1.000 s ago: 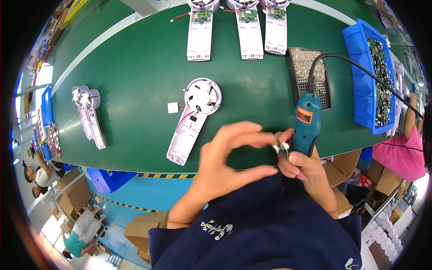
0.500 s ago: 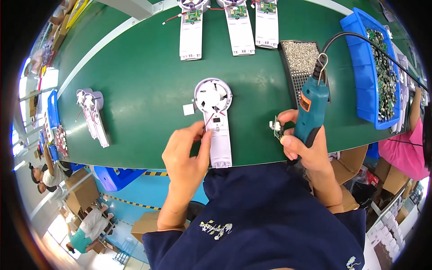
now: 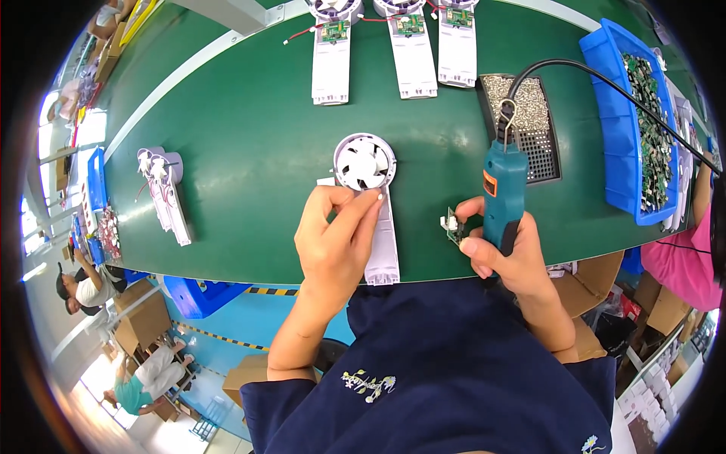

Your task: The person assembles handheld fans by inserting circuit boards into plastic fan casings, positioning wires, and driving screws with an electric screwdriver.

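Note:
A handheld fan body (image 3: 384, 250), white with a round lilac-rimmed fan head (image 3: 364, 162), lies on the green table in front of me, its handle toward me. My left hand (image 3: 333, 238) is over the upper handle, thumb and fingers pinched together. A small white plug (image 3: 380, 197) shows at its fingertips; the wire behind it is hidden. My right hand (image 3: 518, 253) grips a teal electric screwdriver (image 3: 504, 189), upright. The same hand's thumb and finger hold a small green circuit board (image 3: 453, 225) with white parts. A white square piece (image 3: 326, 181) lies partly hidden beside the fan head.
Several fan bodies with boards (image 3: 331, 68) lie along the far side. Another fan body (image 3: 168, 200) is at left. A black tray of screws (image 3: 522, 113) and a blue bin of circuit boards (image 3: 616, 121) stand at right. A black cable (image 3: 582, 64) arches from the screwdriver.
My left hand has moved up and right toward the fan head, now covering the upper handle where a wire showed. The screwdriver's top and the circuit board have shifted left.

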